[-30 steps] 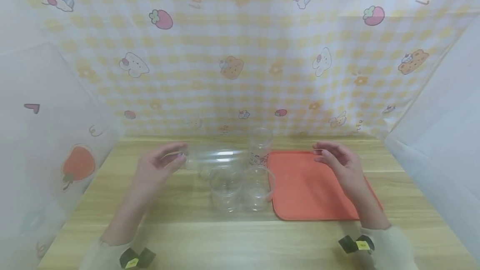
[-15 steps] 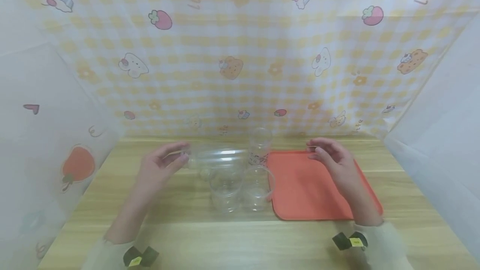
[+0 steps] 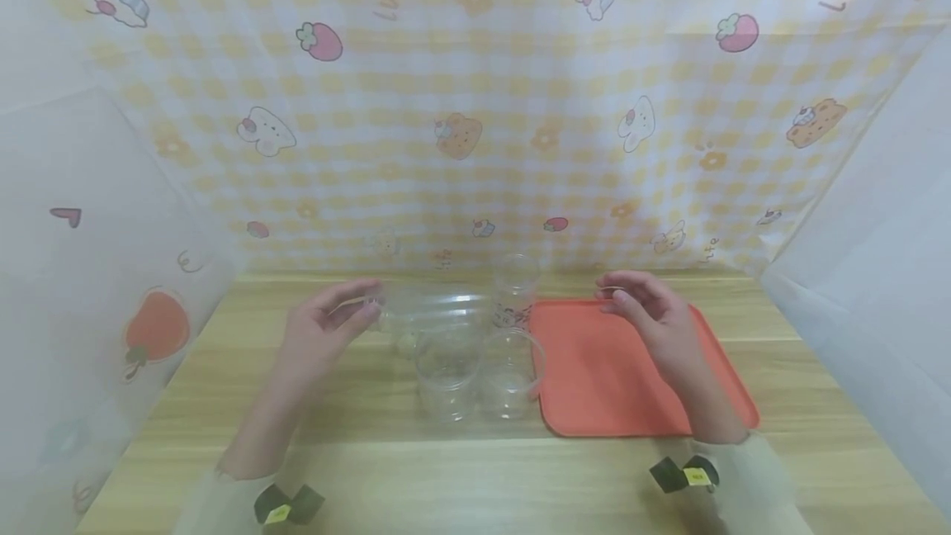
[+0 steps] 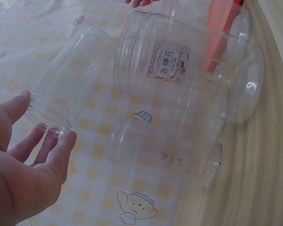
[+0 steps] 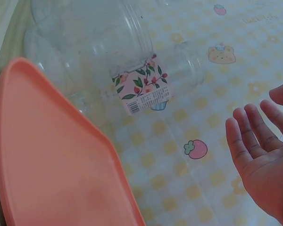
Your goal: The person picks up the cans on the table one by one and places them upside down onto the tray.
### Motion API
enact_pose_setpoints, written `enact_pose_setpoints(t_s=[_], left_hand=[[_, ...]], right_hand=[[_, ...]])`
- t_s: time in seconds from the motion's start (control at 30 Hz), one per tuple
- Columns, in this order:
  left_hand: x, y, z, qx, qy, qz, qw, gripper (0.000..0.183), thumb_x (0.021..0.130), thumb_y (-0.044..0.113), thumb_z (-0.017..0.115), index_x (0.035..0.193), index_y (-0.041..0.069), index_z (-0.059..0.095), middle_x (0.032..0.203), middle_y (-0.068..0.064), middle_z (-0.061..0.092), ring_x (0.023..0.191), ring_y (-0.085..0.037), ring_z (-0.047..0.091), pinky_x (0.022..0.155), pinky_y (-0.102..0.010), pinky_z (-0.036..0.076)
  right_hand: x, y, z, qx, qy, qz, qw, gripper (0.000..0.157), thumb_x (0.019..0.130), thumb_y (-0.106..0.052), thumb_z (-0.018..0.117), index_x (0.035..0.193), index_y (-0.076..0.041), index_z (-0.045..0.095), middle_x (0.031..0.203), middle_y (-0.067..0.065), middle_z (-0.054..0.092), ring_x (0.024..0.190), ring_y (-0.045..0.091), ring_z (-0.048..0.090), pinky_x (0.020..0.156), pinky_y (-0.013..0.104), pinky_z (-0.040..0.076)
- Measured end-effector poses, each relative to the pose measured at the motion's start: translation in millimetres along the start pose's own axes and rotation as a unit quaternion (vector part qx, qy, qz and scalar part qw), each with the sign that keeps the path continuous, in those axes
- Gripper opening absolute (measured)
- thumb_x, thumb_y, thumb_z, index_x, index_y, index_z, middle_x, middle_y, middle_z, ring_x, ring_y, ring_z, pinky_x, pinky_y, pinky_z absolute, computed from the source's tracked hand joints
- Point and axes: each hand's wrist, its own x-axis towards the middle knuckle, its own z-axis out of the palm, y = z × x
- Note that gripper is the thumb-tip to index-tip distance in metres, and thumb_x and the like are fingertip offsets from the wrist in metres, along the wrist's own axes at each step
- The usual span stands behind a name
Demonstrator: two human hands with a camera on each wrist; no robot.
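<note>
My left hand [image 3: 327, 320] pinches a clear plastic jar [image 4: 78, 70] between thumb and fingertips at its threaded neck. In the head view this jar [image 3: 453, 304] lies sideways in the air, its base toward the right, above other jars. Two wide clear jars, a left one [image 3: 449, 390] and a right one [image 3: 511, 390], stand upright below it. Behind them is a clear jar with a floral label [image 3: 513, 316]. Over the far part of the orange-red tray [image 3: 602, 386], my right hand [image 3: 654, 316] hovers with bent, loose fingers and nothing in its grasp.
The tray lies right of the jars on the wooden table [image 3: 475, 477]. A checked, patterned cloth [image 3: 475, 89] hangs behind the table's back edge. Another small clear jar [image 4: 125, 139] stands left of the wide ones.
My right hand has moved left over the tray. My left hand has shifted slightly right with the jar in its fingers. The standing jars and tray have stayed put.
</note>
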Motion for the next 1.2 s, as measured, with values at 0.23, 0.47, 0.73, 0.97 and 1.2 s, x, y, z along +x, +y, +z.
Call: enact_pose_setpoints(t_s=[0.23, 0.47, 0.73, 0.97, 1.2], left_hand=[[-0.1, 0.8, 1.6, 0.011, -0.004, -0.004, 0.9999, 0.042, 0.099, 0.013, 0.068, 0.136, -0.003, 0.058, 0.137, -0.009, 0.06, 0.117, -0.023, 0.063, 0.097, -0.027, 0.051], [4.3, -2.3, 4.4, 0.004, -0.005, -0.013, 0.9999, 0.043, 0.099, 0.016, 0.069, 0.137, 0.0, 0.059, 0.138, -0.012, 0.059, 0.119, -0.031, 0.062, 0.098, -0.029, 0.051], [5.2, -2.3, 8.5, 0.005, -0.013, 0.002, 0.9999, 0.039, 0.1, 0.014, 0.067, 0.136, 0.001, 0.059, 0.14, -0.016, 0.056, 0.118, -0.026, 0.062, 0.098, -0.03, 0.051], [6.8, -3.0, 12.5, -0.005, -0.011, -0.019, 0.9997, 0.041, 0.098, 0.02, 0.07, 0.136, 0.006, 0.061, 0.14, -0.01, 0.057, 0.12, -0.024, 0.061, 0.099, -0.03, 0.051], [7.7, -4.3, 15.9, -0.006, -0.015, -0.013, 0.9998, 0.041, 0.099, 0.018, 0.07, 0.136, 0.004, 0.061, 0.138, -0.009, 0.059, 0.12, -0.03, 0.062, 0.098, -0.032, 0.052]], right_hand=[[3.1, 1.0, 3.4, -0.007, -0.006, 0.001, 1.0, 0.028, 0.104, 0.002, 0.054, 0.129, 0.013, 0.055, 0.124, 0.026, 0.06, 0.112, 0.034, 0.062, 0.091, 0.043, 0.056], [5.1, 0.8, 6.6, -0.005, -0.009, -0.001, 1.0, 0.028, 0.104, 0.001, 0.055, 0.13, 0.012, 0.055, 0.125, 0.024, 0.061, 0.113, 0.036, 0.061, 0.091, 0.042, 0.056], [8.3, -0.8, 13.6, 0.005, -0.011, -0.004, 1.0, 0.028, 0.103, 0.002, 0.055, 0.13, 0.012, 0.055, 0.125, 0.028, 0.059, 0.112, 0.029, 0.063, 0.092, 0.04, 0.056], [9.1, -0.8, 20.2, 0.013, -0.015, -0.001, 1.0, 0.03, 0.101, 0.004, 0.057, 0.13, 0.012, 0.055, 0.124, 0.026, 0.06, 0.112, 0.031, 0.062, 0.092, 0.042, 0.056], [10.1, -1.1, 23.6, 0.026, -0.027, -0.006, 0.999, 0.032, 0.1, 0.008, 0.058, 0.131, 0.015, 0.052, 0.124, 0.02, 0.062, 0.113, 0.034, 0.061, 0.093, 0.045, 0.055]])
